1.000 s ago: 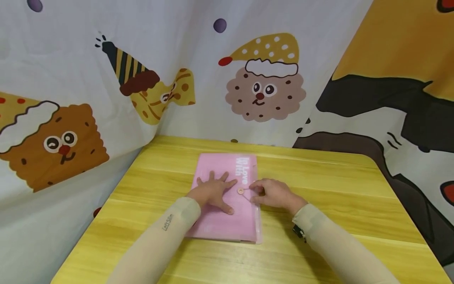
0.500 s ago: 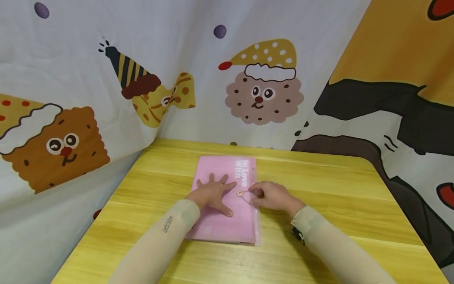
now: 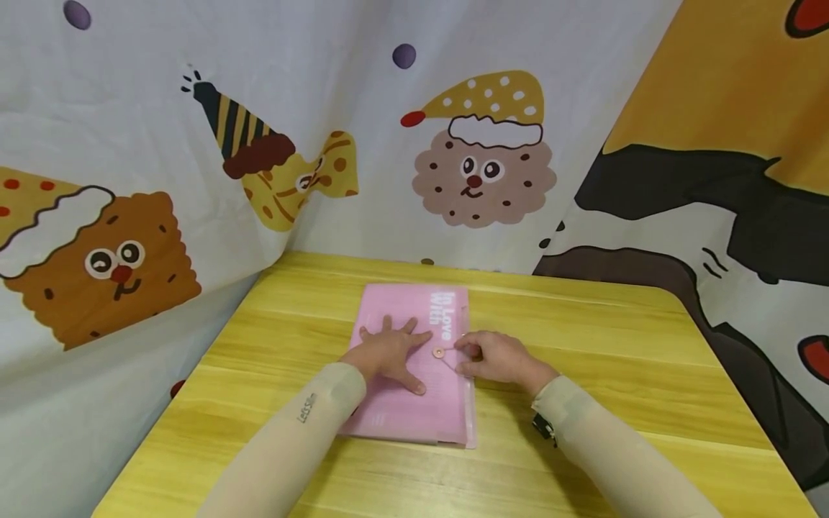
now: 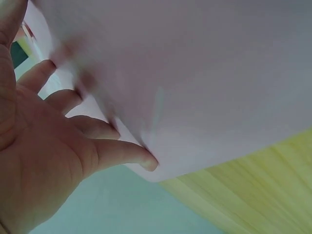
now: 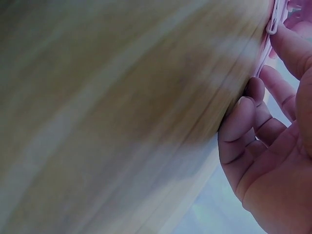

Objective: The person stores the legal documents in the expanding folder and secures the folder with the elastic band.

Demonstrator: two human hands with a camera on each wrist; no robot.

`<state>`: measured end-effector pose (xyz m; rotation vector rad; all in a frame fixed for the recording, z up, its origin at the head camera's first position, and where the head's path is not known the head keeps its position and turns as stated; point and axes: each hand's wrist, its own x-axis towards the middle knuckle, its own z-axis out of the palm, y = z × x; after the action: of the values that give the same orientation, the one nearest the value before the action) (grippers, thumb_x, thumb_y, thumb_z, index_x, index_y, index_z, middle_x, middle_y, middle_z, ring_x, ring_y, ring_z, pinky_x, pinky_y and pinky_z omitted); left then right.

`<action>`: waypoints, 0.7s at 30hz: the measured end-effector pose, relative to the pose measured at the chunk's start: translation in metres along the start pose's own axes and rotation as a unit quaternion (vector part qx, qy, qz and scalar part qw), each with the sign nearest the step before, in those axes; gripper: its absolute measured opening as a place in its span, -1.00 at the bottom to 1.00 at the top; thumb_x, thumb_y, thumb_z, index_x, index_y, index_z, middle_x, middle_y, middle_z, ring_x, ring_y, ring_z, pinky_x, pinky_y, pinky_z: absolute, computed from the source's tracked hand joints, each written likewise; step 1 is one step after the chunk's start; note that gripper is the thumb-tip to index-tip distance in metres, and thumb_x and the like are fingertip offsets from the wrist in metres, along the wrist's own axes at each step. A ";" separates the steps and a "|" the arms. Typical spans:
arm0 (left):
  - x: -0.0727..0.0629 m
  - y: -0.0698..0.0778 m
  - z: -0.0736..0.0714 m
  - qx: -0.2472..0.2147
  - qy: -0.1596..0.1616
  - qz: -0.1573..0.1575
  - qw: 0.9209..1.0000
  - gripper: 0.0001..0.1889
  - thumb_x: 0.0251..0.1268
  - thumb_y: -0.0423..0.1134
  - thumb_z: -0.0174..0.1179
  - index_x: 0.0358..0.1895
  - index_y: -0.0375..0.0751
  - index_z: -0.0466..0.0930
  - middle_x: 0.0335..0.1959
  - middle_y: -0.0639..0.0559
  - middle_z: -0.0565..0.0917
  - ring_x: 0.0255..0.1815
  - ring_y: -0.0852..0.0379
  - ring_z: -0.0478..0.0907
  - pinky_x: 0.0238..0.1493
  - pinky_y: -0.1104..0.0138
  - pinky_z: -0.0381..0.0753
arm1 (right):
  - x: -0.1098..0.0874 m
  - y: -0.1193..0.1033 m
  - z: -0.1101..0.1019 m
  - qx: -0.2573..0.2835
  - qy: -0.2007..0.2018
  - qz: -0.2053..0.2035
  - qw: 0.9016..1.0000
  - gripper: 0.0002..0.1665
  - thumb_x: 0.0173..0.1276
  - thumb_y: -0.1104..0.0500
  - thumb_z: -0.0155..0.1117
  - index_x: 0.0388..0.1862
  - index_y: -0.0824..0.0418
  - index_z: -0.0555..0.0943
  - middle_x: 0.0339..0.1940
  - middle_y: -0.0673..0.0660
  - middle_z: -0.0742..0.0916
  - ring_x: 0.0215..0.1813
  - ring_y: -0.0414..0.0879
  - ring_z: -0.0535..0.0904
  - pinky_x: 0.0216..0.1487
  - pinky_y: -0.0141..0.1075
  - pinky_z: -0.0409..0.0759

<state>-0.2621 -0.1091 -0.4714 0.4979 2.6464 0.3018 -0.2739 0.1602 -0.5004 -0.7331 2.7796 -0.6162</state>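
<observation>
A pink document folder [image 3: 401,414] with white lettering lies on the table, its flap edge toward the right. My left hand [image 3: 388,354] rests flat on it with fingers spread; the left wrist view shows those fingers [image 4: 127,153] against its pale surface. Near the right edge sits a small round button [image 3: 438,353]. From this button a thin elastic cord [image 3: 450,365] runs in a V to the thumb and forefinger of my right hand [image 3: 499,357], which holds it at the folder's edge. In the right wrist view, a loop of cord shows by the thumb; the other fingers are curled.
The folder lies on a yellow wood-grain table [image 3: 583,331] with rounded far corners. Behind and to the left hangs a white cloth [image 3: 363,72] printed with cartoon biscuits and sweets. A dark band [image 3: 542,426] is on the right wrist.
The head view has shifted slightly, so the scene sits a little lower than a second ago. Both hands, the folder and the cord keep nearly the same places relative to each other.
</observation>
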 end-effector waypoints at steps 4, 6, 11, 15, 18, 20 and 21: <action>-0.001 0.001 -0.001 0.005 -0.001 -0.005 1.000 0.23 -0.14 0.40 0.61 0.71 0.47 0.13 0.83 0.05 -0.09 0.75 -0.54 -0.29 0.47 -0.67 -0.15 | -0.001 0.000 -0.001 0.002 0.000 -0.003 1.000 -0.49 0.36 -0.19 0.54 0.21 -0.04 0.75 -0.08 -0.09 0.81 -0.04 -0.22 0.67 0.07 -0.11 0.71; -0.001 0.002 -0.001 0.007 0.001 -0.006 1.000 0.23 -0.14 0.40 0.61 0.71 0.47 0.13 0.83 0.05 -0.08 0.75 -0.54 -0.28 0.47 -0.67 -0.15 | -0.001 0.000 -0.002 0.002 -0.002 -0.004 1.000 -0.48 0.36 -0.19 0.54 0.21 -0.04 0.75 -0.07 -0.09 0.82 -0.02 -0.21 0.68 0.08 -0.10 0.71; 0.000 0.001 0.001 0.008 0.005 -0.006 1.000 0.24 -0.15 0.41 0.61 0.70 0.47 0.14 0.83 0.05 -0.07 0.75 -0.55 -0.27 0.47 -0.67 -0.14 | -0.001 -0.002 -0.002 -0.002 -0.002 -0.006 1.000 -0.50 0.36 -0.19 0.54 0.20 -0.05 0.75 -0.07 -0.10 0.82 -0.02 -0.21 0.68 0.08 -0.11 0.70; 0.000 0.000 0.002 0.007 0.008 -0.006 1.000 0.24 -0.17 0.41 0.61 0.70 0.47 0.14 0.82 0.06 -0.06 0.75 -0.55 -0.26 0.47 -0.66 -0.13 | -0.001 -0.001 -0.002 -0.004 -0.004 -0.007 1.000 -0.51 0.37 -0.18 0.53 0.20 -0.05 0.75 -0.12 -0.12 0.80 -0.08 -0.23 0.65 0.02 -0.15 0.69; 0.001 0.000 0.002 0.008 0.009 -0.005 1.000 0.25 -0.18 0.42 0.61 0.70 0.48 0.14 0.82 0.07 -0.06 0.75 -0.54 -0.27 0.48 -0.66 -0.13 | -0.001 -0.001 -0.002 -0.002 -0.005 -0.005 1.000 -0.52 0.37 -0.17 0.53 0.20 -0.05 0.75 -0.14 -0.12 0.79 -0.09 -0.23 0.64 0.01 -0.16 0.69; 0.001 -0.001 0.002 0.009 0.010 -0.005 1.000 0.25 -0.18 0.43 0.61 0.70 0.48 0.14 0.82 0.07 -0.07 0.75 -0.54 -0.27 0.48 -0.66 -0.13 | -0.001 0.000 -0.002 0.000 -0.004 -0.006 1.000 -0.53 0.37 -0.16 0.54 0.19 -0.05 0.75 -0.14 -0.12 0.79 -0.09 -0.24 0.64 0.00 -0.17 0.68; 0.002 -0.001 0.003 0.011 0.010 -0.005 1.000 0.25 -0.17 0.43 0.61 0.70 0.48 0.14 0.82 0.08 -0.07 0.75 -0.54 -0.27 0.48 -0.66 -0.12 | -0.001 0.000 -0.002 0.001 -0.004 -0.006 1.000 -0.54 0.37 -0.16 0.54 0.18 -0.06 0.75 -0.15 -0.12 0.78 -0.11 -0.24 0.63 -0.01 -0.17 0.68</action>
<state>-0.2628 -0.1092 -0.4746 0.4913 2.6733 0.2764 -0.2737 0.1609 -0.4987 -0.7497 2.7692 -0.6182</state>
